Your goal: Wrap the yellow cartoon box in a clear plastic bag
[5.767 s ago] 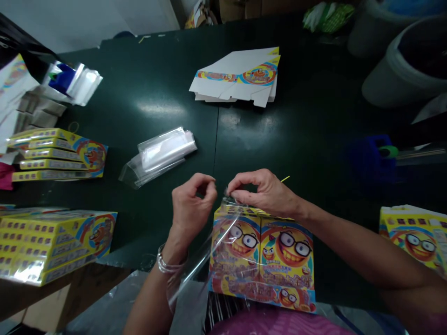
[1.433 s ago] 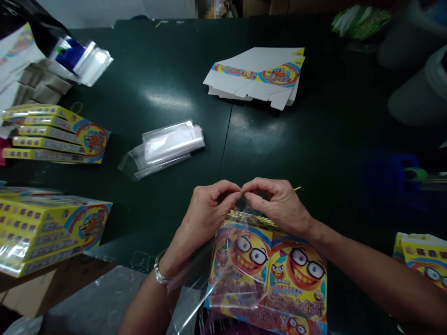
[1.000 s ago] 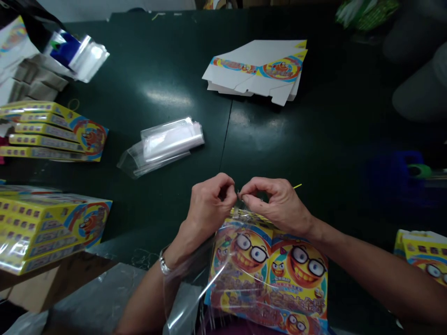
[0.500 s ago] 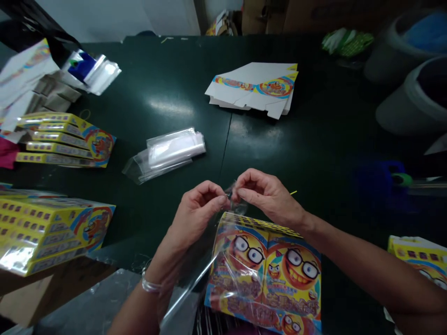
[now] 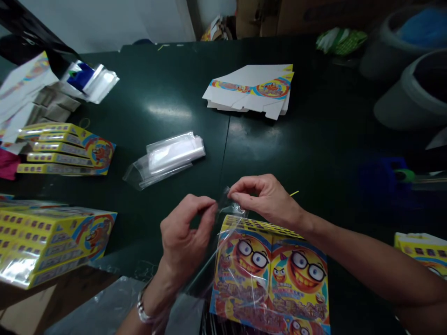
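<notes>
In the head view, the right hand (image 5: 267,197) has its thumb and forefinger pinched together on the edge of the clear film (image 5: 238,209), which is gathered just below these fingertips. The left hand (image 5: 186,230) is at about eight o'clock from the right one, apart from it; its thumb and forefinger come near each other beside the film, but I cannot tell whether they are closed on it. The printed package (image 5: 270,279), with two grinning cartoon figures side by side, lies at six o'clock from the right hand and at four o'clock from the left. The film passes over its left part; whether it goes all around, I cannot tell. At twelve o'clock from the left hand, a folded plastic bundle (image 5: 176,153) rests on the dark green table (image 5: 314,139), and at nine o'clock stands a wrapped yellow stack (image 5: 57,244).
</notes>
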### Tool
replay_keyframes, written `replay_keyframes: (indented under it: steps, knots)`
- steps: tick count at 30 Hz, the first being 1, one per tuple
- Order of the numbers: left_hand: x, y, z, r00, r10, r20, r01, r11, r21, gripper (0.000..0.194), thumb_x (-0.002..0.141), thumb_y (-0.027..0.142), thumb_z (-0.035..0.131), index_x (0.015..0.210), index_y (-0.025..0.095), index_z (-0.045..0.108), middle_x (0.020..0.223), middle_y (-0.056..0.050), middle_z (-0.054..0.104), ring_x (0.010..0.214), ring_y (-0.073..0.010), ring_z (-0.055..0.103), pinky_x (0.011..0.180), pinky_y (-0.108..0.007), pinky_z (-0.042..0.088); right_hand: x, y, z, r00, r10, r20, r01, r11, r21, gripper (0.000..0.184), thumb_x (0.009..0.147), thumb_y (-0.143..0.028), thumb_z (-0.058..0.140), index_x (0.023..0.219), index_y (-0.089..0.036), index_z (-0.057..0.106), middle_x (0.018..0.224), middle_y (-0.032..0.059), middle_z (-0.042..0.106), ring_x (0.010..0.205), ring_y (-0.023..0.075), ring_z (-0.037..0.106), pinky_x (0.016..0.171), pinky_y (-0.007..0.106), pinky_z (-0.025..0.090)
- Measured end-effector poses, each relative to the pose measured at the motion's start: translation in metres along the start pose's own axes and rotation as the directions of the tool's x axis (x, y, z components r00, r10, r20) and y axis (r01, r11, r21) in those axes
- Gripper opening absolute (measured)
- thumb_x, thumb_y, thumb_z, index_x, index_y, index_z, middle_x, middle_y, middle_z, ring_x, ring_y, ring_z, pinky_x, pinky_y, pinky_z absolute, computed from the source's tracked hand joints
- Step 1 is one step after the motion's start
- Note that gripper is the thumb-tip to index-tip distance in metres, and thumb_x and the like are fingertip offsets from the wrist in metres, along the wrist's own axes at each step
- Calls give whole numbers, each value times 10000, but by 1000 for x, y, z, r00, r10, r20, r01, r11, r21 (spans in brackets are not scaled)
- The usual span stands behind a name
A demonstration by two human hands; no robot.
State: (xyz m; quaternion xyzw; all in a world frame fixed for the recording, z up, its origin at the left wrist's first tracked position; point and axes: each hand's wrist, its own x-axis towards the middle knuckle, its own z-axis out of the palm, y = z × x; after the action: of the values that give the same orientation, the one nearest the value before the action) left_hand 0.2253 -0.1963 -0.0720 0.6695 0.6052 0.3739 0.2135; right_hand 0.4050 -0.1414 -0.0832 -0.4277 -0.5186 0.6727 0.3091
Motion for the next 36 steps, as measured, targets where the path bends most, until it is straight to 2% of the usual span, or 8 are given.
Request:
replay_keyframes:
  steps: [3, 12, 18, 21, 24, 27, 31, 36]
  knots:
    - [5, 8, 1, 988, 120, 94, -128, 989, 81, 70, 863, 157, 654, 913, 198, 680, 774, 16, 717, 646, -94, 626, 629, -208, 487, -2, -1, 3, 998, -58, -6, 57, 995, -78, 128, 797, -172, 605, 731, -142, 710, 584, -25, 599, 519, 74, 502, 500, 194, 411]
    - [12, 8, 1, 979, 23, 205, -42, 995, 90, 106, 845, 128, 614, 820, 180, 703, 685, 26, 728, 543, -83, 611, 511, -170, 456, -4, 6, 6, 979, -200, 38, 202, 937, -286, 196, 802, -131, 557, 759, -168, 745, 652, -2, 659, 622, 119, 580, 581, 219, 460]
    - [14, 6, 12, 991, 62, 121, -79, 987, 143, 133, 745, 73, 567, 671, 172, 615, 549, 52, 597, 478, -66, 516, 486, -175, 396, -5, 5, 12, 985, -170, 25, 169, 938, -304, 175, 794, -129, 563, 689, -148, 703, 628, -2, 650, 596, 107, 553, 553, 206, 431]
    - [15, -8, 18, 1000, -7, 30, 2, 987, 159, 141, 738, 87, 560, 640, 185, 588, 551, 52, 582, 485, -76, 504, 504, -196, 401, -6, 6, 13, 987, -159, -20, 145, 938, -316, 179, 796, -136, 568, 668, -153, 691, 603, -9, 638, 577, 103, 550, 539, 202, 425]
    - [13, -21, 13, 984, -164, -76, 170, 982, 85, 130, 759, 109, 578, 662, 190, 608, 554, 52, 578, 499, -86, 514, 502, -203, 404, -6, 8, 12, 988, -143, -53, 122, 950, -287, 168, 792, -143, 585, 660, -153, 689, 601, -5, 645, 561, 101, 555, 519, 200, 423]
    - [8, -18, 2, 970, -244, -13, 243, 967, -73, 96, 833, 166, 601, 797, 204, 682, 668, 37, 672, 586, -97, 598, 550, -197, 457, -4, 8, 12, 993, -112, -45, 98, 965, -241, 151, 791, -157, 595, 680, -149, 696, 607, -5, 651, 524, 90, 535, 489, 197, 407]
    - [5, -1, -3, 978, -116, 170, 131, 988, -79, 85, 867, 192, 635, 874, 206, 718, 793, 24, 743, 659, -93, 647, 616, -186, 495, -6, 7, 13, 990, -136, -32, 123, 959, -255, 163, 803, -171, 576, 701, -146, 700, 585, -11, 621, 521, 88, 516, 491, 199, 402]
    - [12, 4, 3, 976, 6, 220, 0, 1000, -27, 99, 855, 122, 626, 836, 166, 712, 743, 17, 735, 637, -79, 638, 602, -164, 474, -7, 8, 12, 964, -267, -3, 248, 900, -358, 190, 798, -139, 537, 734, -159, 715, 586, -10, 615, 562, 107, 535, 560, 228, 423]
